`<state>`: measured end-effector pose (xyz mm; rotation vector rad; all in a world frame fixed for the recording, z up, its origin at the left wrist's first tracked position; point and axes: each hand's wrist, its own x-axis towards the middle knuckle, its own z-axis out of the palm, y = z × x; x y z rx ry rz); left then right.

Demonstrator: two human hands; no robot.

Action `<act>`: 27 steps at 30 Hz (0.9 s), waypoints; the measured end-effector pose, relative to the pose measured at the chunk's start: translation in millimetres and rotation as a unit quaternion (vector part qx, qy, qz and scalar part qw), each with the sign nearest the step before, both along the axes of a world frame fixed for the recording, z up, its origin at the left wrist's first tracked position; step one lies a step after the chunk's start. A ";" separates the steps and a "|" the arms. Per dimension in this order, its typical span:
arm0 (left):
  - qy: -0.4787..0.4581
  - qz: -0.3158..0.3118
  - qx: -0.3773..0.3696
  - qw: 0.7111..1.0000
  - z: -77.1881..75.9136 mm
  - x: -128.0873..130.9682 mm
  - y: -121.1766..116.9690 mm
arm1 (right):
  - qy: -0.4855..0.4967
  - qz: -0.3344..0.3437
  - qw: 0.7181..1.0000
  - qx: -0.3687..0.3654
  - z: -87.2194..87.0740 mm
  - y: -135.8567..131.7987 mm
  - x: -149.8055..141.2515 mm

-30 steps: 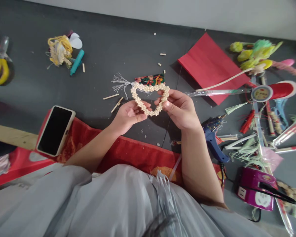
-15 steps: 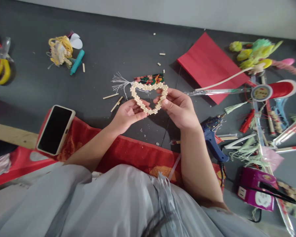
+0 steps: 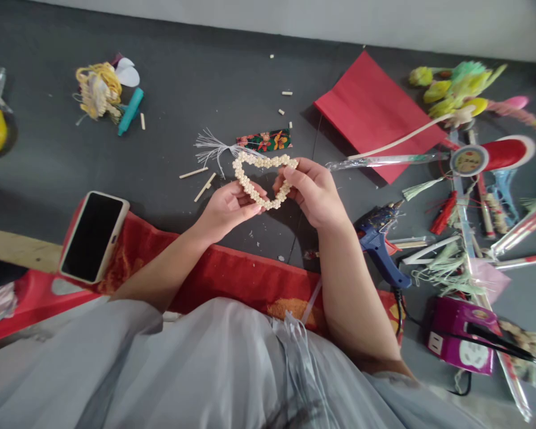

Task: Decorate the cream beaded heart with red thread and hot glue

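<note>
Left hand (image 3: pixel 227 208) grips lower edge of beaded heart (image 3: pixel 265 161); right hand (image 3: pixel 316 193) pinches its right side between thumb and fingers. Heart held over grey table (image 3: pixel 196 71), near floral strip (image 3: pixel 265 141).

bead frame (image 3: pixel 264 161) between left hand (image 3: pixel 228 207) and right hand (image 3: pixel 315 193); phone (image 3: pixel 93 237) left; glue gun (image 3: pixel 377 243) right, on table (image 3: pixel 192 77).

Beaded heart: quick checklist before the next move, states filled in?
1. Left hand on the beaded heart: ok, at its lower left.
2. Right hand on it: ok, at its right side.
3. Outline unbroken: cannot tell, the hands cover parts.
4. Table near the hands free of loose bits: not ok, sticks lie by the left hand.
5. Glue gun cool: cannot tell from the picture.
</note>
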<state>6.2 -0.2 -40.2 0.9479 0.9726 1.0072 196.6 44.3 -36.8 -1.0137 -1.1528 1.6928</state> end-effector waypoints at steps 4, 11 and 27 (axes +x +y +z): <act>0.006 -0.009 -0.007 1.000 1.5 0.1 -0.7 | -0.021 0.003 1.000 0.019 -0.4 0.5 0.2; 0.016 -0.014 -0.014 1.000 3.8 0.8 -1.6 | -0.005 -0.001 1.000 0.006 2.9 1.3 2.9; 0.005 -0.021 -0.007 1.000 3.6 0.7 -2.0 | 0.030 -0.020 0.999 0.009 -1.2 3.2 9.6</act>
